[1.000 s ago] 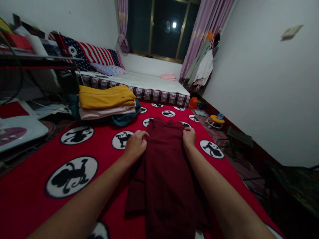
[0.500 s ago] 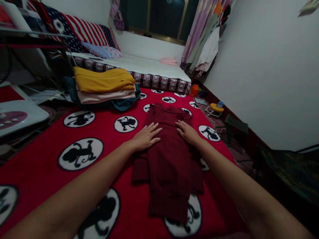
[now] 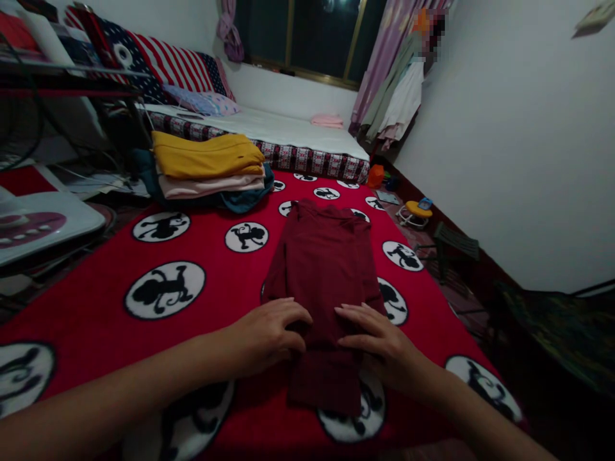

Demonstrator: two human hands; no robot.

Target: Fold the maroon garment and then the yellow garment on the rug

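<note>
Left hand (image 3: 266, 333) and right hand (image 3: 379, 342) lay flat, fingers spread, on dark red garment (image 3: 321, 269), red monkey-print blanket (image 3: 96, 320) beneath, no readable writing.

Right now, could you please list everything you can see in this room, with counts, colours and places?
dark red garment: one, maroon, laid lengthwise on the blanket
blanket: one, red with black-and-white cartoon circles, under the garment
folded clothes: one stack, yellow on pink on teal, far left of the blanket
bed: one, white sheet, patterned edge, under the window
flag cushion: one, stars and stripes, head of the bed
curtains: purple, beside the dark window
hanging clothes: several, pale, right corner
left hand: flat on the garment's near end
right hand: flat on the garment beside it
</note>
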